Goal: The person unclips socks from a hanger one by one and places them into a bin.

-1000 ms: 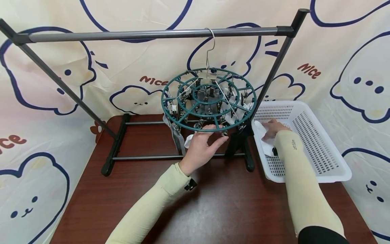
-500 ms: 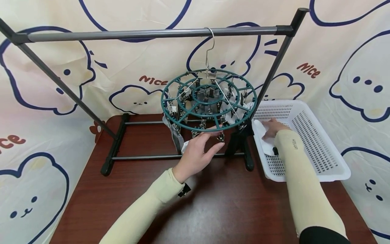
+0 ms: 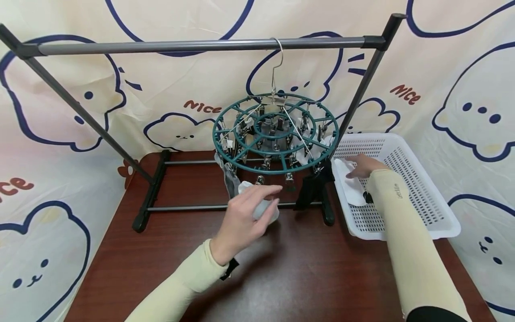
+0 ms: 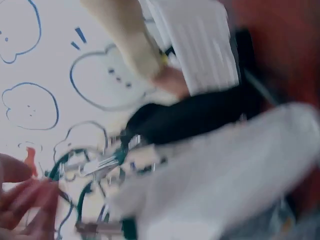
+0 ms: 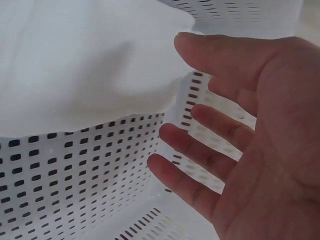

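Observation:
My left hand point(image 3: 240, 220) is held below the front of a round green clip hanger point(image 3: 253, 169), fingers loosely bent and nothing between them. Behind its fingers hangs a white sock point(image 3: 244, 186), which fills much of the blurred left wrist view. Two metal clips point(image 3: 289, 178) dangle from the front rim. A black sock point(image 3: 309, 191) hangs at the rim's right. Inside the white basket point(image 3: 440, 210), my right hand point(image 3: 364, 165) is over a white cloth point(image 3: 356, 192). In the right wrist view its thumb tip meets the edge of the cloth, with the other fingers spread apart.
A grey metal rack point(image 3: 193, 46) stands on the brown table point(image 3: 306, 277), and the hanger hooks over its top bar. A grey sock point(image 3: 230, 179) hangs at the left rim. Patterned cloth point(image 3: 173, 76) covers the wall behind.
My left hand has moved down and left, away from the hanger's front clips, which now dangle free. The right hand has shifted slightly right over the white cloth.

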The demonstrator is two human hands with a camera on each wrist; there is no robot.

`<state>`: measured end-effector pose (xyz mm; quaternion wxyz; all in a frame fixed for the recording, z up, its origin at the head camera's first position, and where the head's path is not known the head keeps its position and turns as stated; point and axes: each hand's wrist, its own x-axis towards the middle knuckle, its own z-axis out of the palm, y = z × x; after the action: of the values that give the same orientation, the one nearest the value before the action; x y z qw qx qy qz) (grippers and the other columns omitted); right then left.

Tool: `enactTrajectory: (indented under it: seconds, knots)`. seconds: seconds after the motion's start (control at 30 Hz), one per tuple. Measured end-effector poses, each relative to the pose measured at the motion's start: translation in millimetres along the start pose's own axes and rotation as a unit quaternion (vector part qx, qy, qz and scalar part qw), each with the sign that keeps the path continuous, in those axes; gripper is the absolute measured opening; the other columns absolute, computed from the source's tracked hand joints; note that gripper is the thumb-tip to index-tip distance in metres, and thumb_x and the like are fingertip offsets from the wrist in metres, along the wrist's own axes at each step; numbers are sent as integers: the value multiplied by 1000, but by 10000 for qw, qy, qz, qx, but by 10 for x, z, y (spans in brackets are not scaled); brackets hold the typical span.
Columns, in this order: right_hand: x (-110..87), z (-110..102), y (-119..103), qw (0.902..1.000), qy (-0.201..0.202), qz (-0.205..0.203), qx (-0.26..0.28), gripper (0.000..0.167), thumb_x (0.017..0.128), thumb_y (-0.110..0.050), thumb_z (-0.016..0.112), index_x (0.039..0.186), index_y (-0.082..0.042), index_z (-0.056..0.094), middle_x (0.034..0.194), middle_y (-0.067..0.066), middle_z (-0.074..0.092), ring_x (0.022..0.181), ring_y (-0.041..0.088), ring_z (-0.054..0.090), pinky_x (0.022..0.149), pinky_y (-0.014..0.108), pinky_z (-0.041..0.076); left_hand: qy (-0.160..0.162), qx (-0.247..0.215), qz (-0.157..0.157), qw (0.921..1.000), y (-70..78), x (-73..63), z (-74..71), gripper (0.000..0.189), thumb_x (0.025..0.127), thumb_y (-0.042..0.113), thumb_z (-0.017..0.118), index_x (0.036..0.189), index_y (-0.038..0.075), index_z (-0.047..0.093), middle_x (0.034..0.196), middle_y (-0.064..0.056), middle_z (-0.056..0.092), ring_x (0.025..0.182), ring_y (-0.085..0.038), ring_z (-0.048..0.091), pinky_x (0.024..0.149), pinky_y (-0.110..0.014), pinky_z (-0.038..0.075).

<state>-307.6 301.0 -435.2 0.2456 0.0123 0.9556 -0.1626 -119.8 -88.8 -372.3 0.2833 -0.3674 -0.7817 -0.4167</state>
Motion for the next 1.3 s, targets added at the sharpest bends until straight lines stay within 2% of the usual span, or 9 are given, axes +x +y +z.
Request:
enactTrajectory:
  seconds: [0.1,0.17,0.2,0.37,0.5,0.63,0.87,1.1,1.3]
  knots:
    - [-47,-37,-11,9999,32,-156,-38,75,96,-29,71,160,-11,37,158,33,34,142,55,36,112,73,33,758,616,786,9921,-102,68,-135,36,85,-7,71,119,2,72,111,-11,75,103,-27,69,94,-39,56]
    - [-74,-51,2,9996,49,-275,-64,74,97,-30,70,160,-9,38,156,34,34,142,56,35,112,73,31,1058,997,1012,9842,-198,120,-235,39,82,-9,70,120,1,72,114,-14,74,108,-33,66,99,-42,53]
    - [-87,-57,7,9995,61,-299,-70,73,97,-30,69,159,-9,39,156,34,35,142,56,35,113,73,31,1137,1173,1010,9814,-248,144,-287,41,82,-9,69,122,1,72,116,-15,73,111,-35,65,101,-43,51]
    - [-151,-49,12,9988,112,-472,-80,68,99,-29,67,159,-10,41,158,31,38,143,54,37,113,73,31,834,1585,425,9829,-477,216,-533,42,87,-6,71,128,5,71,131,-14,70,124,-36,61,110,-47,44]
    - [-219,-47,-14,9981,188,-583,39,67,101,-30,66,159,-11,40,161,29,34,146,54,31,115,74,27,562,1664,166,9843,-589,240,-641,33,90,1,74,123,7,75,126,-12,73,122,-33,63,110,-49,44]
    - [-320,-78,-58,9969,311,-716,81,67,101,-31,65,159,-11,40,163,29,31,148,54,28,115,75,25,426,1723,198,9839,-636,252,-661,25,91,5,77,115,7,78,118,-13,75,115,-33,65,109,-50,44]
    - [-515,-123,-136,9917,474,-1186,137,68,101,-30,66,159,-9,39,159,27,41,139,50,46,110,71,38,348,1678,345,9846,-646,241,-630,18,91,8,79,109,7,80,114,-14,76,112,-33,66,109,-50,45]
    - [-800,-167,-237,9767,905,-1892,452,57,102,-27,67,153,-11,49,149,19,56,131,40,56,106,63,47,416,1422,340,9884,-644,250,-603,19,89,6,81,108,7,80,113,-13,76,112,-32,66,108,-48,47]
    - [-1084,-122,-362,9619,1258,-2378,488,37,100,-19,70,135,-9,66,132,14,68,115,32,66,99,56,54,419,1262,237,9908,-626,242,-583,23,86,4,83,108,7,80,114,-12,76,113,-31,66,106,-46,49]
